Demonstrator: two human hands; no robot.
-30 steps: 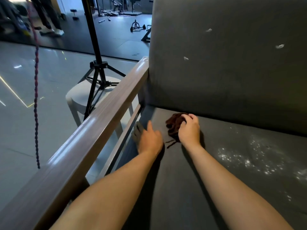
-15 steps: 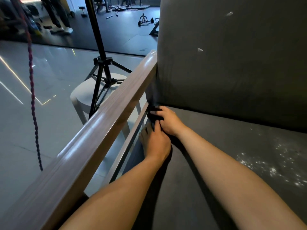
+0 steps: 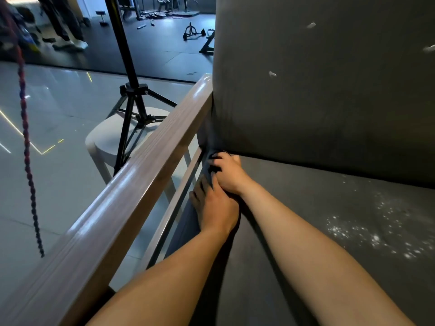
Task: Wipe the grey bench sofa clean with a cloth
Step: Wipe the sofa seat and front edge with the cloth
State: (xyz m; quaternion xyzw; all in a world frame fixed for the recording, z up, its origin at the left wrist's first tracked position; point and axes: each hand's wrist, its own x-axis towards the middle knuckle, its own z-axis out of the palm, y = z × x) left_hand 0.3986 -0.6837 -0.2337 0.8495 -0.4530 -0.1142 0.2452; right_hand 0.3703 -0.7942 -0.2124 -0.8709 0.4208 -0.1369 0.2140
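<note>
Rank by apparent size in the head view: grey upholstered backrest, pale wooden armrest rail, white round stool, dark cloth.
1. grey upholstered backrest
2. pale wooden armrest rail, enlarged by nearness
3. white round stool
4. dark cloth, hidden under right hand

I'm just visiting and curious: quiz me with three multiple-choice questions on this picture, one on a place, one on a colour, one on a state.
1. Where on the seat is the cloth? A) corner by the armrest B) middle C) far right end
2. The tripod is: A) white B) black C) red
3. The right hand is: A) flat B) gripping the cloth C) raised
Answers: 1A, it sits where seat meets armrest; 2B, legs and pole are black; 3B, fingers curl round it.
</note>
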